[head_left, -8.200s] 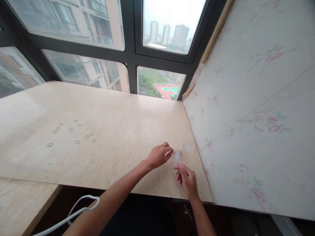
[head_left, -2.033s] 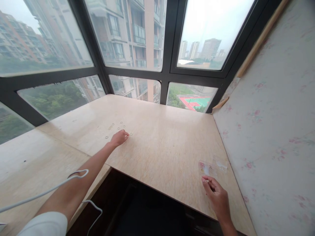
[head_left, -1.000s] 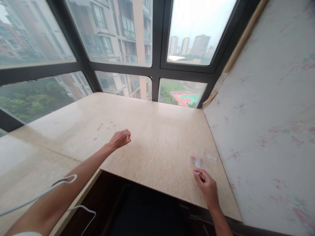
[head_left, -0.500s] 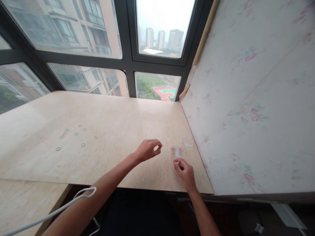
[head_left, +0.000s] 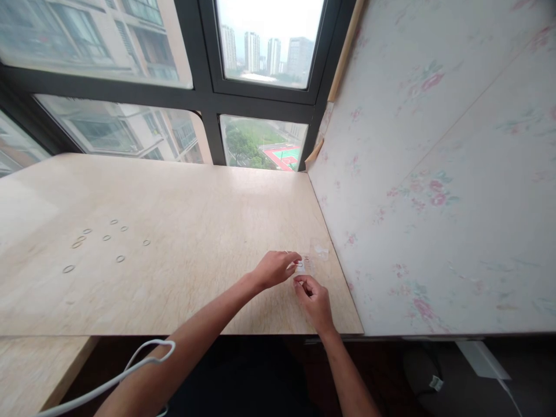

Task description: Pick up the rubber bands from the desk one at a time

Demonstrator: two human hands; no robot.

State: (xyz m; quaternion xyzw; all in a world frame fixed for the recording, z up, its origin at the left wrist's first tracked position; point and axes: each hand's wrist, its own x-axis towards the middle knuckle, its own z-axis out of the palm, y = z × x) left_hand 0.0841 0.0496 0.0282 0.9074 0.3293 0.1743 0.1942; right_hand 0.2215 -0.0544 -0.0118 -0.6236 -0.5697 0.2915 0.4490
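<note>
My left hand (head_left: 274, 267) is pinched shut over the near right part of the wooden table (head_left: 195, 208), its fingertips on a small ring at the mouth of a little clear plastic bag (head_left: 304, 264). My right hand (head_left: 313, 296) is just below it, fingers curled onto the near edge of that bag. Beyond the bag lies a second clear bag (head_left: 320, 251). Several loose metal rings (head_left: 102, 240) are scattered on the table's left side, well away from both hands.
A flower-patterned wall panel (head_left: 434, 174) stands along the table's right edge. Dark-framed windows (head_left: 208, 110) run behind the table. A white cable (head_left: 113, 379) loops by my left arm at the table's near edge.
My left hand came back from the loose rings on the left to the small bag at the right, fingers pinched. My right hand stayed at the bag. The view swung right.
</note>
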